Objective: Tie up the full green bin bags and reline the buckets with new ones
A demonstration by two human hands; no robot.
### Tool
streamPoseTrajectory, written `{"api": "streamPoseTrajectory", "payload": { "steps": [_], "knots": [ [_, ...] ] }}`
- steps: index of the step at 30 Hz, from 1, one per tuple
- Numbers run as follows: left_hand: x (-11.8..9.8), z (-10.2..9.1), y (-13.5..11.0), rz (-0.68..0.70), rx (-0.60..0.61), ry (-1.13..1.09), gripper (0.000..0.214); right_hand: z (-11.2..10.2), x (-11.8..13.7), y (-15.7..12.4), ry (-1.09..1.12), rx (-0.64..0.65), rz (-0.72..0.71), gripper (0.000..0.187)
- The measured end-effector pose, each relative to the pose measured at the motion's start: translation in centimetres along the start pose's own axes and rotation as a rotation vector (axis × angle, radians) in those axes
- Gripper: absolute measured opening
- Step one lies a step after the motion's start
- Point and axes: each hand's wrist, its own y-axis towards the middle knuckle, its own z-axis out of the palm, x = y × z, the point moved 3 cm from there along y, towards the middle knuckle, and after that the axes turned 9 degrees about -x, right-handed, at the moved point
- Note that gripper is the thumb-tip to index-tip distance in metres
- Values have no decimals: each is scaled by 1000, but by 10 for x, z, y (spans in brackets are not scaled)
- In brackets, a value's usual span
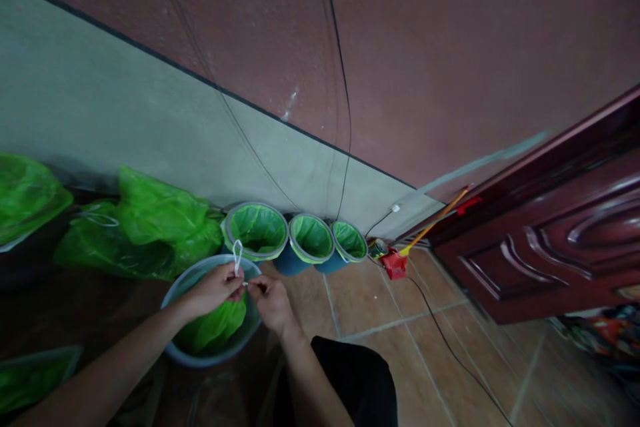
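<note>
Both hands are held over a round pale bin [175, 347], just below its far rim. A green plastic bag [220, 328] lies bunched inside the bin. My left hand [216, 290] is closed on a white drawstring [238, 250], whose loop stands up above the fingers. My right hand [273, 301] pinches the white string's other part close to the left fingertips. The exact point where the string meets the bag is hidden by the fingers.
Along the wall stand a larger lined bin [287, 247], a middle bin [331, 250] and a small bin [365, 250]. Filled green bags [160, 210] lie to the left. A red dustpan [396, 264], a black cable [440, 332] and a dark red door [550, 240] are at right.
</note>
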Motion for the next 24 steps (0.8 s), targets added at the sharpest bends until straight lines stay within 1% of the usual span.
{"api": "streamPoseTrajectory", "payload": {
  "steps": [1, 3, 5, 6, 9, 12, 14, 16, 19, 22, 24],
  "knots": [
    [1, 0, 0, -60, -22, -34, 31, -3, 4, -1, -67, -6, -39, 13],
    [1, -1, -3, -156, -69, -90, 30, -8, 11, -5, -147, -20, -71, 14],
    [-1, -4, -6, -194, -120, -122, 29, -10, 16, -11, -154, -24, -70, 15],
    [-3, -5, -8, -183, -145, -121, 28, -10, 17, -14, -145, -24, -66, 15],
    [-7, -9, -9, -74, -191, -18, 23, -8, 14, -22, -138, -18, -35, 13],
    [-9, -9, -5, 79, -177, 120, 17, -7, 7, -24, -202, -15, 10, 12],
    [-12, -8, -2, 156, -172, 150, 15, -8, 6, -21, -256, -48, 18, 13],
    [-14, -7, -1, 204, -175, 132, 14, -9, 8, -15, -276, -103, 15, 17],
    [-16, -4, -2, 233, -169, 93, 15, -5, 12, -4, -185, -136, 28, 22],
    [-14, 0, -5, 221, -166, 56, 17, 6, 14, 3, 11, -78, 78, 20],
    [-12, 1, -6, 203, -191, 30, 18, 13, 15, 5, 155, -20, 137, 21]
  ]
}}
